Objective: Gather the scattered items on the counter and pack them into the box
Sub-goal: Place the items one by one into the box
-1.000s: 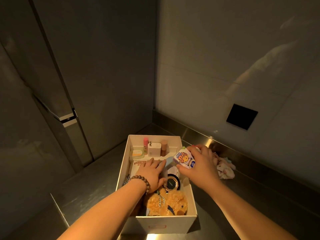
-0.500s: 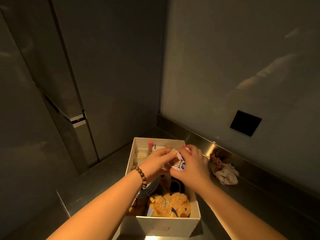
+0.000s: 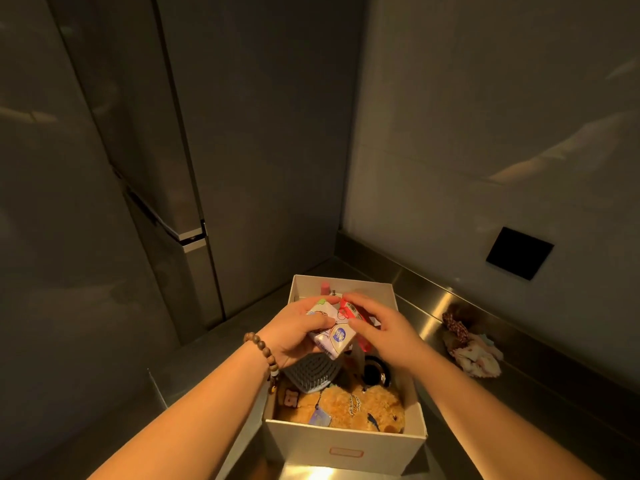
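A white cardboard box (image 3: 346,448) stands on the steel counter (image 3: 214,355). Over its middle, my left hand (image 3: 294,332) grips a white printed tissue pack (image 3: 330,332). My right hand (image 3: 384,329) holds a red and white packet (image 3: 349,311) right beside it; both hands touch the packs. Inside the box lie a tan plush bear (image 3: 349,408), a grey hairbrush (image 3: 311,374), a round black compact (image 3: 374,370) and a pink tube (image 3: 325,288) at the far end.
A patterned scrunchie (image 3: 455,325) and a crumpled printed cloth (image 3: 479,358) lie on the counter right of the box, near the back wall. A black square panel (image 3: 519,252) is set in that wall. Tall dark cabinet doors (image 3: 145,188) rise on the left.
My left hand rose from the box contents and took hold of the tissue pack that my right hand carried in. Both hands now hold packs above the box.
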`<control>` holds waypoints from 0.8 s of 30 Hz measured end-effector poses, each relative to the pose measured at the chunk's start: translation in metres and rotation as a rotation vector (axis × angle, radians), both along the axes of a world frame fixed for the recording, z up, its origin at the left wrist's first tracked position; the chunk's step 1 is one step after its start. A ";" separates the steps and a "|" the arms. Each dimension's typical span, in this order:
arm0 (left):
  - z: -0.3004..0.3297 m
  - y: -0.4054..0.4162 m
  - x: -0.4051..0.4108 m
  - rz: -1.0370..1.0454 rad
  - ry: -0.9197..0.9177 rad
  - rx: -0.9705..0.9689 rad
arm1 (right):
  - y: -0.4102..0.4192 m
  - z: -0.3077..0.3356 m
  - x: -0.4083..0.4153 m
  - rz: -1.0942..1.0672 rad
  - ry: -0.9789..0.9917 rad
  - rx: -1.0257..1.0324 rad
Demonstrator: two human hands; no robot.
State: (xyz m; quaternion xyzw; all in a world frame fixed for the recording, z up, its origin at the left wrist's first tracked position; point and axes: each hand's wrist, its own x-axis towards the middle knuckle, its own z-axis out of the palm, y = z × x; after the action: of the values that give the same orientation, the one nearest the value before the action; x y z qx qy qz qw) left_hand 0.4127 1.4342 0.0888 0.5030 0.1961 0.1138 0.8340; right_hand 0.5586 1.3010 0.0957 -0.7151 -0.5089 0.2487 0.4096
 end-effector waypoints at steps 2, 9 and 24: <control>-0.002 0.004 -0.003 -0.006 -0.011 -0.010 | 0.005 0.001 -0.001 -0.015 0.078 0.020; 0.002 0.027 -0.023 0.176 0.024 0.119 | 0.027 -0.004 -0.001 -0.151 0.186 0.038; 0.000 0.067 -0.066 0.603 0.112 0.166 | 0.113 -0.065 -0.022 0.094 -0.338 -0.243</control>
State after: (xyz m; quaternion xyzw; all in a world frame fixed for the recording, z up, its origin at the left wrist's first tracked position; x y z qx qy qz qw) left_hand 0.3469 1.5016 0.0892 0.4941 0.3719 0.3437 0.7067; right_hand 0.5364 1.4144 0.0308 -0.7663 -0.5695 0.2034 0.2170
